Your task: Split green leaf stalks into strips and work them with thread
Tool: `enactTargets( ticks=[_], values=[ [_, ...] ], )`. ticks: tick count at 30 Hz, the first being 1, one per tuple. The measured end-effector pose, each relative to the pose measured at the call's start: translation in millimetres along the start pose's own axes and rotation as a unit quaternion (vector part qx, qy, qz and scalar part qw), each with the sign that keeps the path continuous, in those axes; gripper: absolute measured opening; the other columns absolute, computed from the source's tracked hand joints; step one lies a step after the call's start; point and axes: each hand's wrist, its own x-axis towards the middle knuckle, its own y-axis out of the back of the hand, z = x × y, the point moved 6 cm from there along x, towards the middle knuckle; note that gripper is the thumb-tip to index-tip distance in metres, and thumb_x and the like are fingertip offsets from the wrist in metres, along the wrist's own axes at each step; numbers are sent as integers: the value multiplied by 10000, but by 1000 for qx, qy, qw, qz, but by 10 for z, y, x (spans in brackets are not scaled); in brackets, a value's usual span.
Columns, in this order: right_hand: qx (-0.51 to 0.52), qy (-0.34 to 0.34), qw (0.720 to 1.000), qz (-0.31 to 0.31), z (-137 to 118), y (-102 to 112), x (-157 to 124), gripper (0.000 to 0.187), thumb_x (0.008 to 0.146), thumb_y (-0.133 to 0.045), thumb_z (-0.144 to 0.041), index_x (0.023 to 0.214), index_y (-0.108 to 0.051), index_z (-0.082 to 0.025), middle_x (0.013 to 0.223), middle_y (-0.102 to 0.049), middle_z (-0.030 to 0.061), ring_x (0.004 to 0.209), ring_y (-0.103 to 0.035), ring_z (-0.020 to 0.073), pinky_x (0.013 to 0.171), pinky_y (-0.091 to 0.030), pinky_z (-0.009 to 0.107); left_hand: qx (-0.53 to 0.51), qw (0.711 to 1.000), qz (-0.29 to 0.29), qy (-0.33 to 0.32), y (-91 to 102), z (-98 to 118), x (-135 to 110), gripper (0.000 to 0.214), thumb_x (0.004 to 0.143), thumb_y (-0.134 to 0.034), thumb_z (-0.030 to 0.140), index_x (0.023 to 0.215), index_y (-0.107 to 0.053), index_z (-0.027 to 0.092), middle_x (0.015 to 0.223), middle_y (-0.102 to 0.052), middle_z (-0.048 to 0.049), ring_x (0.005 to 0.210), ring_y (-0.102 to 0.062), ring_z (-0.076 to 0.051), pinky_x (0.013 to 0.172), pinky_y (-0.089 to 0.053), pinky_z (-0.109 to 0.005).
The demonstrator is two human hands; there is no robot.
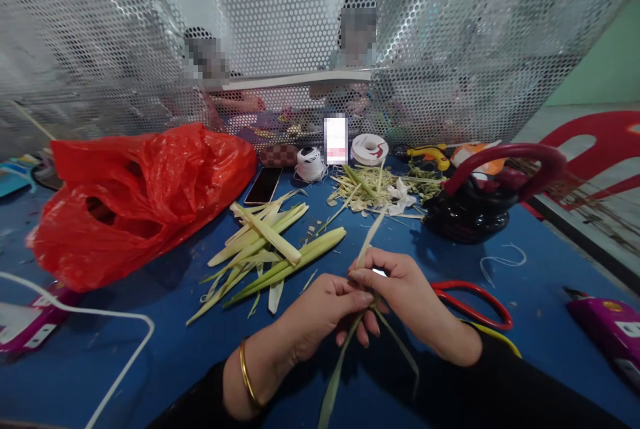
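Your left hand and right hand are closest to the lens, so starting there: both are pinched tight, thumbs against fingers, on a leaf strip, over the near part of the blue table. Can't tell what sits under your fingertips, a fold, a knot or just a crossing, since your fingers cover it.

Going down in size, the red plastic bag hogs the left side, then comes the loose leaf pile, beyond your left hand and off to its left. Lots of broad pieces lying loose in there, so I'd guess there's plenty of material left. Past that is a heap of shreds, which to me says a fair bit has been torn up already. What you've got in your hands reads as mid-job: ends loose, nothing finished that I can spot.

As for direction, the strip's long axis runs away from you. Its pale far end pokes up and slightly right, toward the shreds, and the greener near end hangs back toward you, a bit left. Smallest bit is the thin tail, drooping off to the right below your right hand.
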Motion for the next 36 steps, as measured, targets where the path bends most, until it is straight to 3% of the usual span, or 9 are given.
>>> enactTargets(
  ticks=[14,16,19,22,24,26,30,33,36],
  values=[
    [-63,21,998,15,28,-35,-29,225,741,-629,-362,619,-546,-192,555,-495,-57,297,-371,53,271,-252,200,28,999,-29,29,-89,-27,-12,297,732,-616,396,732,-678,106,582,-616,-28,465,-541,-83,397,-305,-170],
    [-103,53,993,20,-1,-21,-6,219,770,-613,-340,613,-570,-194,584,-528,-33,375,-441,78,337,-329,212,22,999,-20,28,-72,-39,-4,295,733,-623,395,695,-665,105,586,-621,-35,472,-547,-86,400,-318,-173],
    [-175,162,968,78,-147,104,7,172,835,-558,-303,732,-653,-204,786,-646,37,721,-604,169,643,-478,271,-15,1000,12,7,3,-9,1,316,771,-616,412,751,-678,102,627,-632,-35,493,-559,-82,400,-326,-165],
    [-228,230,931,167,-281,309,-18,249,903,-483,-341,770,-645,-206,837,-657,56,837,-587,199,775,-436,313,-65,996,53,-20,111,66,-13,359,819,-575,432,894,-699,104,679,-639,-37,521,-576,-77,397,-317,-155],
    [-256,191,934,162,-274,376,14,394,924,-444,-432,645,-607,-206,696,-623,40,708,-563,187,697,-415,308,-84,993,71,-30,162,111,-28,394,825,-565,457,916,-699,98,697,-645,-50,536,-585,-84,399,-320,-158],
    [-248,117,958,86,-197,333,69,503,906,-428,-533,566,-598,-203,608,-600,33,630,-543,181,645,-401,305,-92,992,80,-36,179,143,-41,408,808,-585,479,891,-693,94,702,-647,-58,541,-588,-92,398,-321,-164],
    [-74,26,996,-46,-79,111,81,451,821,-553,-569,607,-638,-181,585,-573,6,605,-538,156,631,-413,281,-63,993,94,-37,160,139,-46,341,755,-665,437,817,-670,102,691,-642,-44,524,-570,-78,400,-308,-162],
    [32,-4,999,-19,-22,72,64,327,726,-707,-474,641,-627,-168,559,-535,-26,569,-512,127,602,-401,259,-39,995,93,-23,128,87,-28,300,764,-658,398,857,-679,113,679,-645,-29,516,-572,-73,408,-313,-161],
    [46,3,999,5,4,76,46,318,731,-710,-436,610,-594,-166,522,-520,-35,531,-472,111,573,-378,251,-28,996,87,-15,105,46,-11,284,778,-637,382,860,-686,114,670,-647,-25,514,-575,-74,414,-318,-162]
  ],
)
